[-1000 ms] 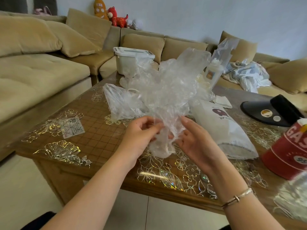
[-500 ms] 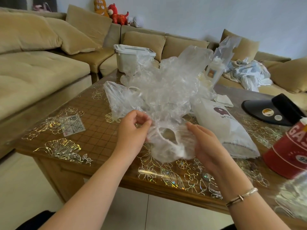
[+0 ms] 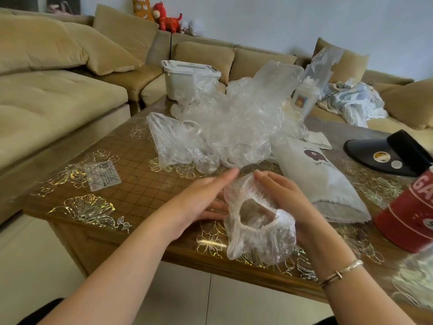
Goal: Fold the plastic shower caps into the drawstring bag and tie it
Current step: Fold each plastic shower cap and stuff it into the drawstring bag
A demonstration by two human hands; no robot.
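A living room with a tan sofa [image 3: 58,90] wraps around a wooden table [image 3: 131,160] under a clear cover printed with gold flowers. At the left of the table lies a small clear card [image 3: 103,175], and behind it at the far edge stands a white lidded tub [image 3: 185,78]. The heap of clear shower caps [image 3: 234,120] fills the middle. Just in front of it the left hand [image 3: 203,198], fingers straight and blurred with motion, lies flat against the side of one shower cap [image 3: 260,226]. A second ago that cap was joined to the heap and both hands were picking at it high up; now it is pulled free and brought down near the table edge, its elastic mouth gaping toward the camera. The right hand [image 3: 285,200] grips its gathered rim with curled fingers. So one cap is singled out and looks ready for flattening and folding. The white drawstring bag [image 3: 316,179] lies just right of the hands, not yet opened. Further right sit a black visor [image 3: 386,156] and a red can [image 3: 412,214]
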